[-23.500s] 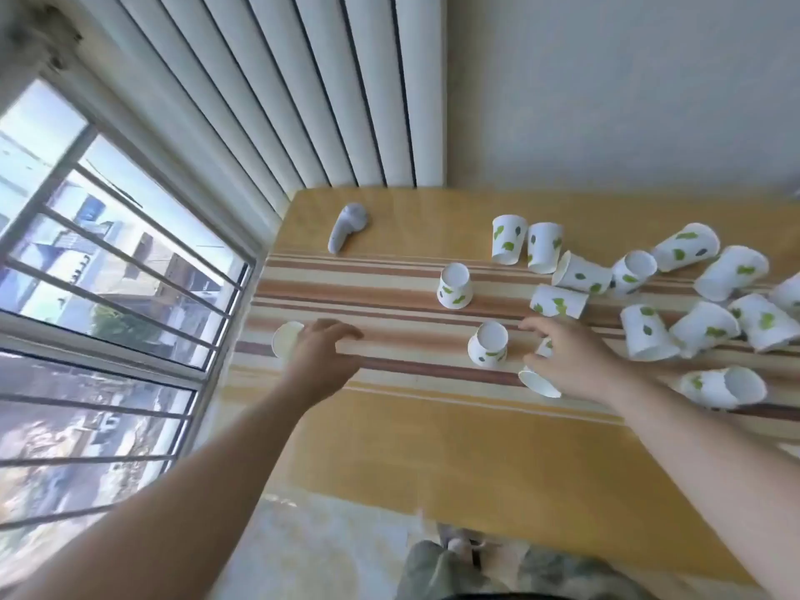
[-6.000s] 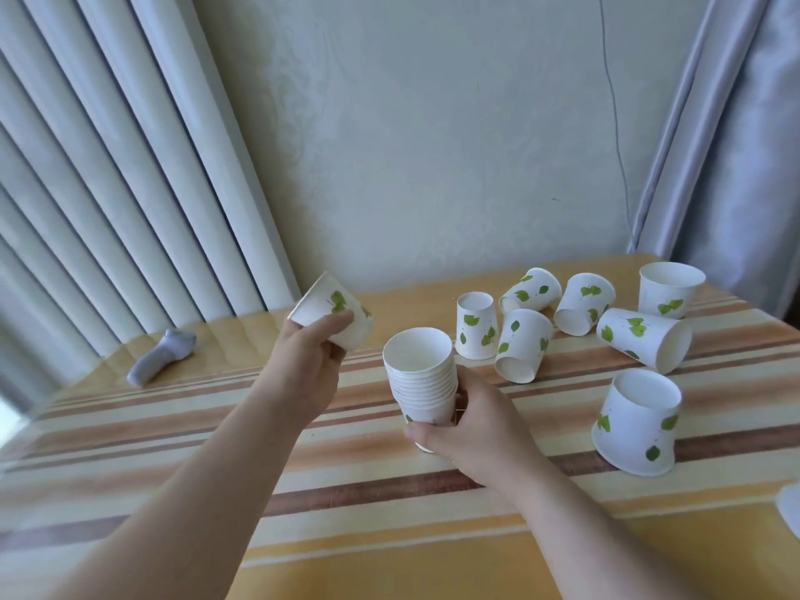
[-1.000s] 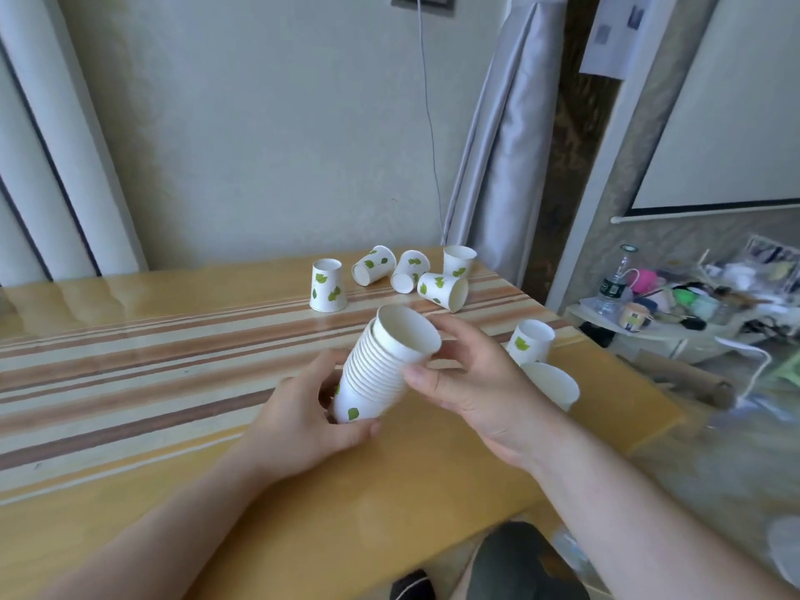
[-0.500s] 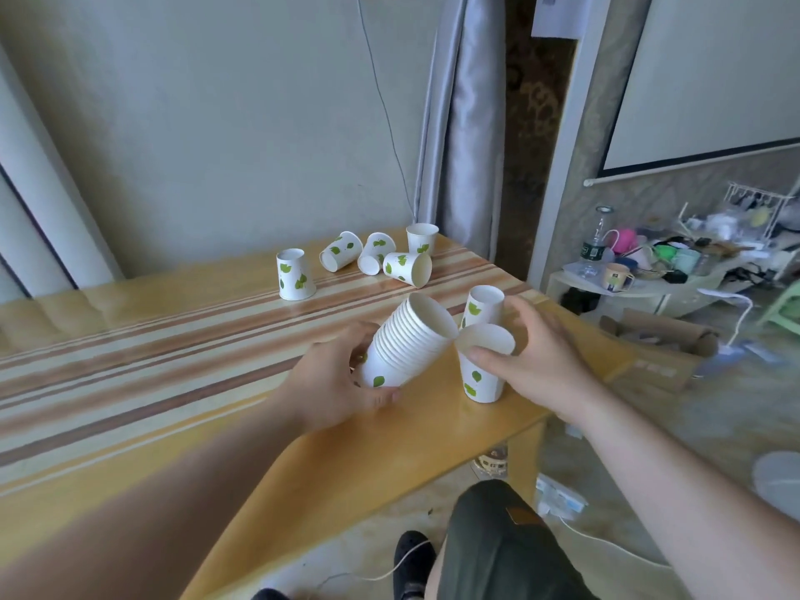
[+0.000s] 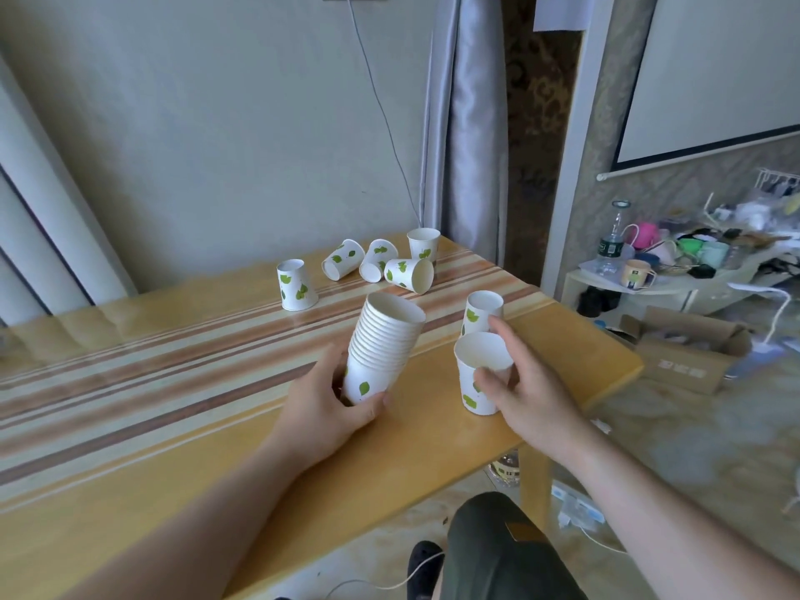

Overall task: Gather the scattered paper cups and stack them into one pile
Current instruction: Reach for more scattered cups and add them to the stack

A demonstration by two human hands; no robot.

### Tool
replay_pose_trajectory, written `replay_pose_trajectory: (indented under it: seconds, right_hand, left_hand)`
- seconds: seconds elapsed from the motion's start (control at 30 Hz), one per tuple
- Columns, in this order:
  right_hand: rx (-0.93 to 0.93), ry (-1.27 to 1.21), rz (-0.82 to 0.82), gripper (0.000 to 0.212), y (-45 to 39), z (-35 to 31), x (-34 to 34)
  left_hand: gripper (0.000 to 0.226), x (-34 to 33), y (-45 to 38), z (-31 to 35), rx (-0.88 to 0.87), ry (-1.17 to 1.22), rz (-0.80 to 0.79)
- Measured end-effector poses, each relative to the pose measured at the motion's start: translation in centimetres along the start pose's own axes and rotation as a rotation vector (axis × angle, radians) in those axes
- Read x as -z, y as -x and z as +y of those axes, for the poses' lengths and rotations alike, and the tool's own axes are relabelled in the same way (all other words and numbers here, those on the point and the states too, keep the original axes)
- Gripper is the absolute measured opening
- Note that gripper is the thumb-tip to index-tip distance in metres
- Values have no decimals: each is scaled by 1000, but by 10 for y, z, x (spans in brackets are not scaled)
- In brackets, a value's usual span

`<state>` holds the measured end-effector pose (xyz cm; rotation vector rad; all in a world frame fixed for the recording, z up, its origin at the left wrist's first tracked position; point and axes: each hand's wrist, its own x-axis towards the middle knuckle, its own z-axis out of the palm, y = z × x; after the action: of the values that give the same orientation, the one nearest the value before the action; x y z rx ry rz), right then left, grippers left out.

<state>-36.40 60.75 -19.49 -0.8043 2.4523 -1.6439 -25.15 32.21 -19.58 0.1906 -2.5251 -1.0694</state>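
My left hand (image 5: 333, 409) grips the base of a pile of nested white paper cups with green leaves (image 5: 383, 344), tilted right above the table. My right hand (image 5: 526, 391) holds a single upright cup (image 5: 478, 374) by its side, near the table's right end. Just behind it stands another cup (image 5: 481, 311), upside down. Farther back, one cup (image 5: 295, 284) stands upside down alone. A cluster of several cups (image 5: 389, 264) sits near the far right corner, three on their sides and one upright (image 5: 423, 243).
The wooden table (image 5: 182, 409) has a striped runner and ends at its right edge close to my right hand. A grey curtain (image 5: 465, 123) hangs behind the corner. A cluttered low shelf (image 5: 675, 270) and a cardboard box (image 5: 684, 352) stand to the right.
My right hand has closed around the single cup and brought it upright, a little away from the pile. The pile in my left hand has tipped more upright.
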Motion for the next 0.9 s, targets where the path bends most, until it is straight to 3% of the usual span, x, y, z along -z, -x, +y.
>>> replay_pose_trajectory:
  seconds: [0.13, 0.23, 0.3, 0.37, 0.53, 0.8, 0.9]
  right_hand:
    - [17, -100, 212, 102, -8, -11, -6]
    - [-23, -613, 402, 104, -27, -35, -5]
    - [-34, -885, 377, 99, -44, -55, -5]
    - [-9, -963, 289, 93, -54, -74, -10]
    - [72, -576, 179, 91, -54, -84, -35]
    - [70, -407, 51, 114, -45, -56, -40]
    - [97, -201, 137, 100, -45, -39, -23]
  left_hand:
    - [52, -1, 6, 5, -36, -30, 27]
    - [73, -1, 10, 9, -70, -48, 43]
    - [79, -1, 11, 11, -85, -71, 57]
    - [77, -1, 12, 12, -90, -103, 67]
    - [78, -1, 11, 8, -58, -113, 106]
    - [77, -3, 8, -1, -56, -99, 117]
    - [69, -3, 7, -4, -56, -76, 153]
